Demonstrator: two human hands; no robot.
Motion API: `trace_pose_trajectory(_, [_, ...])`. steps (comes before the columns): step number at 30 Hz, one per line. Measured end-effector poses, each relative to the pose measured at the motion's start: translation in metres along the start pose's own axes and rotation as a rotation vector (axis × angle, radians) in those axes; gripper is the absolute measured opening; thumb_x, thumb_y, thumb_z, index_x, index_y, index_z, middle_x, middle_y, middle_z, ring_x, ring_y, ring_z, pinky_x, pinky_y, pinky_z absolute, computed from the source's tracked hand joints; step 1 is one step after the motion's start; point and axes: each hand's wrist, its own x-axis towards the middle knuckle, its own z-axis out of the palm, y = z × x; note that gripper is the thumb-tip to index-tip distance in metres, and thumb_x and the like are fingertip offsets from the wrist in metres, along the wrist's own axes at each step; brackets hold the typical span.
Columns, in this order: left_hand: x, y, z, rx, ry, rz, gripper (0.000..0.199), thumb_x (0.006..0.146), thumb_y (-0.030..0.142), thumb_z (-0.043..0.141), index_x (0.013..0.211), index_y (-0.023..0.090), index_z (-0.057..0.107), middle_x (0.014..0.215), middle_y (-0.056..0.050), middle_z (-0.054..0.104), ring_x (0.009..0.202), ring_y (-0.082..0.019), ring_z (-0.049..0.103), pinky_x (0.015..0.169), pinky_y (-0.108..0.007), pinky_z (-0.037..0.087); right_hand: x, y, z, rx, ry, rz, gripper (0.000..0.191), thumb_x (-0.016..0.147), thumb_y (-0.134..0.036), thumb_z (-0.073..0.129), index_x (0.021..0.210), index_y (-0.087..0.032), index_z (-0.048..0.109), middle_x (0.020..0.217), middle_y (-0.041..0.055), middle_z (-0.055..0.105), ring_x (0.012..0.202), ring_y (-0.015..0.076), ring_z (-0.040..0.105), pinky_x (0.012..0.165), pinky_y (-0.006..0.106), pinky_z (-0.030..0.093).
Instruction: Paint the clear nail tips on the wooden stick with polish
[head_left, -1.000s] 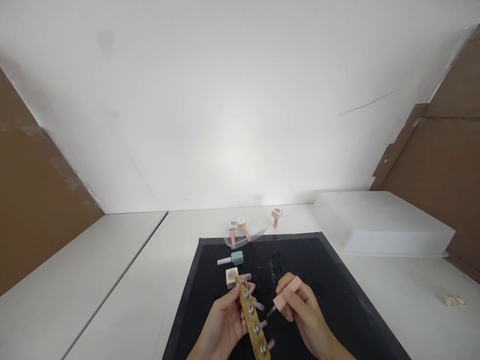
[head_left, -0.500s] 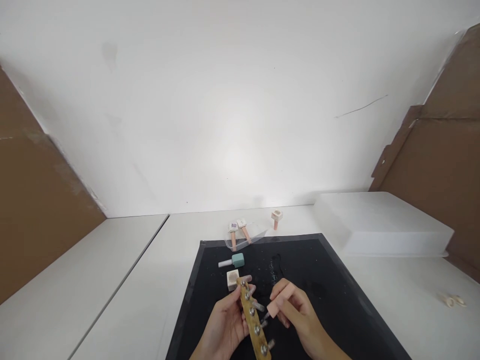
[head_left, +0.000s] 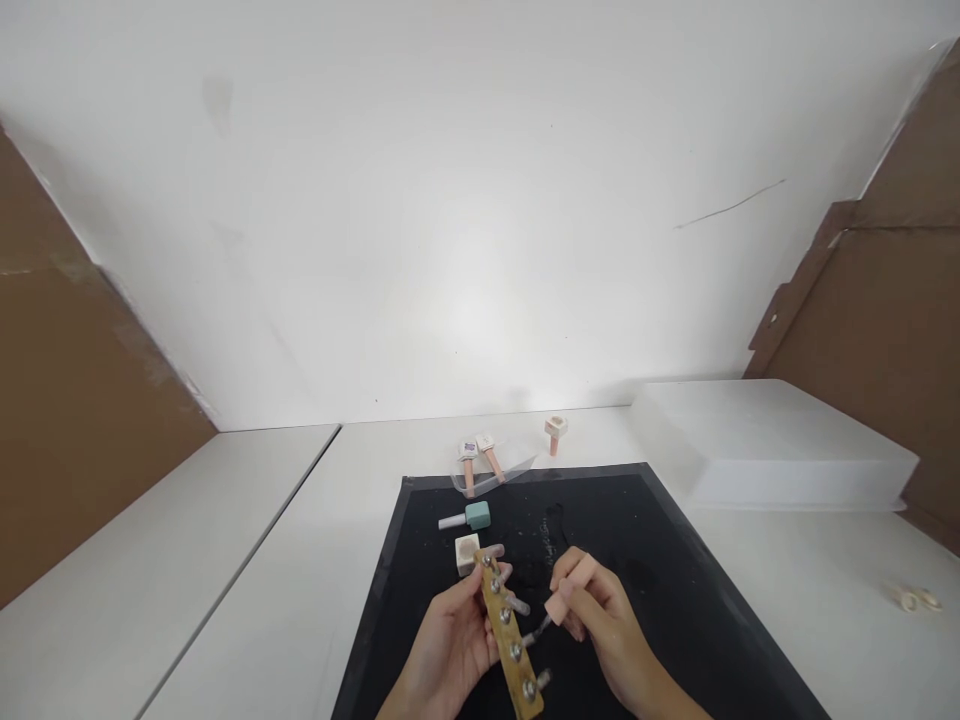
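My left hand (head_left: 452, 645) is closed around a yellowish wooden strip (head_left: 507, 638) with several round metal studs along it. Clear nail tips (head_left: 516, 604) stick out from the strip's right side. Between the fingers of my right hand (head_left: 604, 620) is the pink cap of a nail polish brush (head_left: 571, 588). Its dark bristle end points down-left and meets, or nearly meets, one of the lower tips. Just beyond the strip stands an open white square bottle (head_left: 466, 553), partly hidden by the strip.
On the black mat (head_left: 637, 560) lies a green bottle (head_left: 478, 515) with a pale cap. Behind it, two pink-capped bottles (head_left: 469, 452) rest on a clear tray (head_left: 517, 468). Another pink-capped bottle (head_left: 556, 428) stands cap-down. At right are a white box (head_left: 787, 440) and small cream rings (head_left: 911, 598).
The brush has drawn back slightly to the right, showing more of its stem beside the tip. The strip stays in my left hand. The view has shifted a little.
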Motion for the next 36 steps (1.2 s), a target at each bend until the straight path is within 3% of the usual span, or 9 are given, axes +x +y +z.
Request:
trace_pose_trajectory(4, [-0.001, 0.002, 0.002, 0.017, 0.025, 0.007, 0.025, 0.079, 0.029, 0.055, 0.097, 0.012, 0.057, 0.072, -0.002, 0.060, 0.054, -0.010, 0.053, 0.057, -0.024, 0.039, -0.002, 0.003, -0.001, 0.009, -0.066, -0.004, 0.029, 0.079, -0.043, 0.059, 0.067, -0.017, 0.058, 0.061, -0.0035, 0.047, 0.041, 0.0048, 0.032, 0.039, 0.020, 0.026])
trace_pose_trajectory(8, [-0.003, 0.002, 0.004, 0.021, 0.039, -0.002, 0.025, 0.082, 0.029, 0.050, 0.092, 0.008, 0.059, 0.066, -0.002, 0.059, 0.052, -0.009, 0.052, 0.055, -0.023, 0.039, -0.002, 0.002, 0.001, -0.069, -0.087, -0.055, 0.032, 0.078, -0.041, 0.060, 0.059, -0.016, 0.057, 0.061, -0.0007, 0.051, 0.044, 0.0063, 0.036, 0.040, 0.020, 0.026])
trace_pose_trajectory(14, [-0.002, 0.003, 0.005, -0.039, 0.054, 0.003, 0.023, 0.082, 0.027, 0.050, 0.096, 0.011, 0.058, 0.066, -0.001, 0.059, 0.049, -0.008, 0.051, 0.053, -0.023, 0.039, 0.004, 0.004, 0.000, -0.087, -0.002, -0.037, 0.034, 0.077, -0.044, 0.060, 0.057, -0.016, 0.056, 0.060, -0.0012, 0.050, 0.042, 0.0065, 0.035, 0.039, 0.021, 0.027])
trace_pose_trajectory(22, [-0.005, 0.004, 0.005, 0.010, 0.058, -0.001, 0.032, 0.082, 0.031, 0.049, 0.100, 0.006, 0.058, 0.065, -0.004, 0.060, 0.051, -0.011, 0.054, 0.060, -0.027, 0.044, 0.007, -0.002, -0.001, -0.114, 0.083, 0.027, 0.038, 0.074, -0.046, 0.062, 0.053, -0.015, 0.052, 0.066, -0.0013, 0.049, 0.041, 0.0050, 0.031, 0.038, 0.020, 0.025])
trace_pose_trajectory(29, [-0.005, 0.004, 0.006, -0.007, 0.052, 0.022, 0.026, 0.082, 0.029, 0.049, 0.098, 0.010, 0.057, 0.067, -0.003, 0.060, 0.048, -0.008, 0.050, 0.053, -0.022, 0.040, 0.002, 0.003, -0.003, 0.002, -0.012, 0.077, 0.034, 0.077, -0.050, 0.058, 0.072, -0.016, 0.055, 0.046, -0.0093, 0.034, 0.039, 0.0055, 0.026, 0.039, 0.019, 0.023])
trace_pose_trajectory(36, [-0.003, 0.003, 0.007, -0.005, 0.042, 0.010, 0.024, 0.082, 0.028, 0.048, 0.093, 0.008, 0.058, 0.063, -0.002, 0.058, 0.043, -0.006, 0.044, 0.048, -0.019, 0.035, 0.001, -0.001, 0.002, -0.110, -0.064, 0.039, 0.035, 0.076, -0.047, 0.060, 0.062, -0.015, 0.056, 0.061, -0.0028, 0.045, 0.043, 0.0053, 0.032, 0.039, 0.019, 0.026])
